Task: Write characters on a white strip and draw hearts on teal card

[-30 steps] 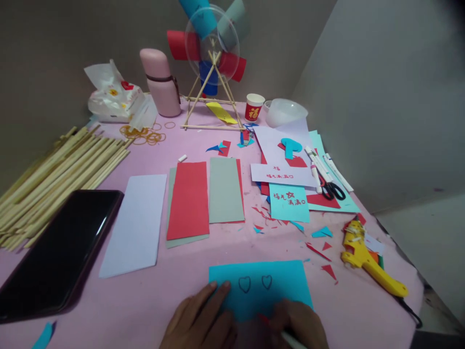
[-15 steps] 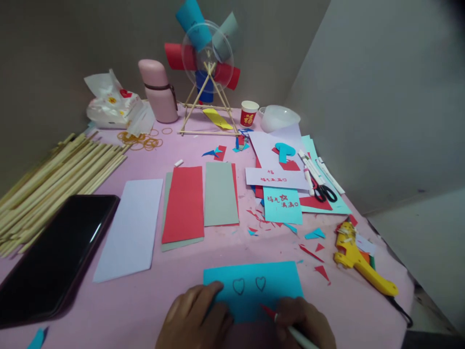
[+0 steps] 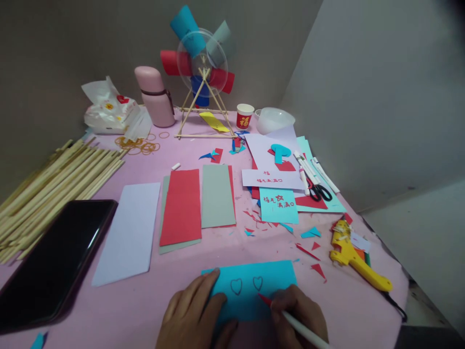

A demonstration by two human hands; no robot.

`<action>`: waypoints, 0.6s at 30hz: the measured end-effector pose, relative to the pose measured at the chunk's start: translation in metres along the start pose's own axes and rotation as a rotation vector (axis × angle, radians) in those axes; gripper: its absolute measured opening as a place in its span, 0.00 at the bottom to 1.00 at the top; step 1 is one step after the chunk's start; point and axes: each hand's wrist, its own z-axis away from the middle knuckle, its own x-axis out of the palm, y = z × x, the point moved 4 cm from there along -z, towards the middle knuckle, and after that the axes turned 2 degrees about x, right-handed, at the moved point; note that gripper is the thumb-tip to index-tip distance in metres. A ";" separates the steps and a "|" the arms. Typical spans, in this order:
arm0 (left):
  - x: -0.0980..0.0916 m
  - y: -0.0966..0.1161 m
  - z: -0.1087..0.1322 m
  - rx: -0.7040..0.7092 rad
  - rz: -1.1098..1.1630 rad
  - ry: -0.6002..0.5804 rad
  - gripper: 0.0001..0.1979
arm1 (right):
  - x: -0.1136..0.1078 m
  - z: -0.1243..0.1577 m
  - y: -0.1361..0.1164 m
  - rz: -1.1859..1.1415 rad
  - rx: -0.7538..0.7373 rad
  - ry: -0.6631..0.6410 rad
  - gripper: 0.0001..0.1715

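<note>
"Nearest?"
"Left hand (image 3: 192,310): grip loosely spread, holding nothing, fingers on the blue paper (image 3: 247,308). Right hand (image 3: 302,310): grip closed round one white-barrelled pen (image 3: 305,330), slanting up-left."
"Paper?"
"One, lengthwise across the bench (image 3: 127,317); pen tip just below its right heart (image 3: 257,283)."

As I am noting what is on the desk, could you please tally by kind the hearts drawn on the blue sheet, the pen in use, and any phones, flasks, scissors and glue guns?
Hearts visible on the blue sheet: 2
Pen in the right hand: 1
Phone: 1
Flask: 1
Scissors: 1
Glue gun: 1
Total: 7
</note>
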 end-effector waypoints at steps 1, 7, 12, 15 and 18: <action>-0.001 0.000 -0.001 -0.006 -0.002 0.004 0.10 | 0.002 0.000 0.002 0.007 -0.007 -0.023 0.08; 0.001 0.001 0.000 -0.005 0.007 -0.001 0.10 | 0.010 0.002 0.008 0.077 -0.069 -0.065 0.06; 0.004 -0.002 0.005 -0.001 0.024 -0.050 0.14 | 0.007 0.007 0.012 0.126 -0.020 -0.099 0.07; 0.006 -0.002 0.006 -0.006 0.010 -0.063 0.14 | 0.005 0.010 0.015 0.161 -0.040 -0.120 0.06; 0.007 -0.003 0.006 -0.007 0.005 -0.069 0.14 | 0.006 0.013 0.020 0.225 -0.090 -0.146 0.06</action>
